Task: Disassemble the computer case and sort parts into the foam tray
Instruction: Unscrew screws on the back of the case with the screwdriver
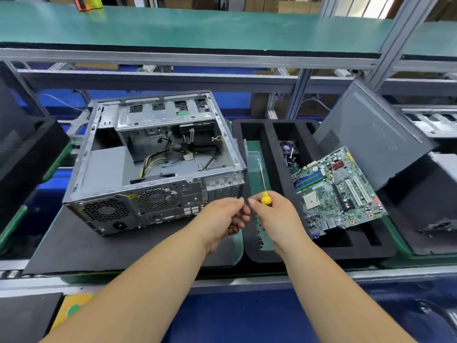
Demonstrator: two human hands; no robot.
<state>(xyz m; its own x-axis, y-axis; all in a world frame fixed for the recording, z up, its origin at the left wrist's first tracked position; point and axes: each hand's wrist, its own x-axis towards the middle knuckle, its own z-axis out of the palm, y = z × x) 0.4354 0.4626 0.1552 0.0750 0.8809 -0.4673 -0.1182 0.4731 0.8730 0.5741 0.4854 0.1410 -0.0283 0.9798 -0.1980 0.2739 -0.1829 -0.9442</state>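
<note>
The open grey computer case [153, 169] lies on its side on a dark mat, loose cables inside, its rear panel facing me. To its right sits the black foam tray [269, 149], with a green motherboard [338, 194] lying tilted across it. My right hand [277, 219] grips a yellow-handled screwdriver [265, 196], its thin shaft pointing up and away over the tray's left slot. My left hand [222, 219] is curled just left of it, fingertips pinched together near the right thumb; whatever small thing they may hold is too small to make out.
A grey side panel [371, 137] leans at the tray's right edge. Small parts [288, 149] lie in a tray compartment. Another black foam tray [27, 149] stands at far left. A green shelf [197, 28] runs overhead on an aluminium frame.
</note>
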